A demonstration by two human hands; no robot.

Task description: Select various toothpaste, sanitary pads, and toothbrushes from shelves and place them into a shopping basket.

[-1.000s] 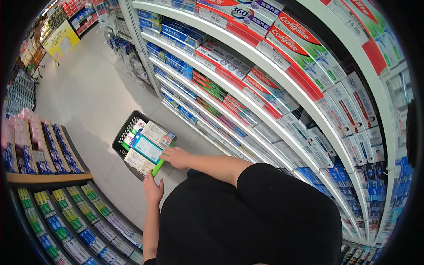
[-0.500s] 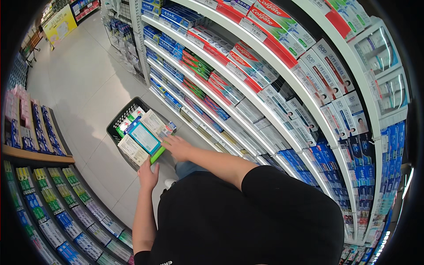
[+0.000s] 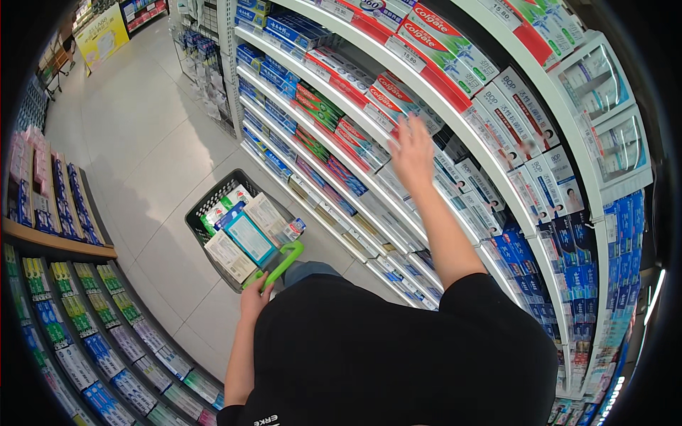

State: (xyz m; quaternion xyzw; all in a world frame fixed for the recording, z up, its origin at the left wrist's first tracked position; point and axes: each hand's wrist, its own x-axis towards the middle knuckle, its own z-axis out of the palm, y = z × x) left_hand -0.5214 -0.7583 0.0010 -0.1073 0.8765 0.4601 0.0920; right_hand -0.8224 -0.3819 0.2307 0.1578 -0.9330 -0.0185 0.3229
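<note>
The white-and-red toothpaste boxes (image 3: 455,167) stood on the white shelf (image 3: 490,153) directly beyond the right hand (image 3: 412,150), packed side by side with their long axes running along the shelf edge, so that the row lay across the line of the reaching arm rather than along it. The right hand was far nearer to them than the left; it was raised at the end of a nearly straight forearm, fingers spread and open, holding nothing, its fingertips just short of or perhaps brushing the box fronts, though the view did not settle which. Just above that hand sat larger red cartons (image 3: 440,39) on a higher shelf, and to its left ran lower rows of green and blue packs (image 3: 316,106). The left hand (image 3: 256,298) was down by the person's hip, well apart from the shelves, fingers wrapped closed around the green handle (image 3: 284,263) of a dark shopping basket (image 3: 206,213). The basket hung ahead of that hand, over the pale tiled floor (image 3: 135,135), and already carried several flat cartons, a teal-fronted box (image 3: 249,238) lying uppermost. Behind the left arm curved another shelf unit with small green and blue boxes (image 3: 92,312).
</note>
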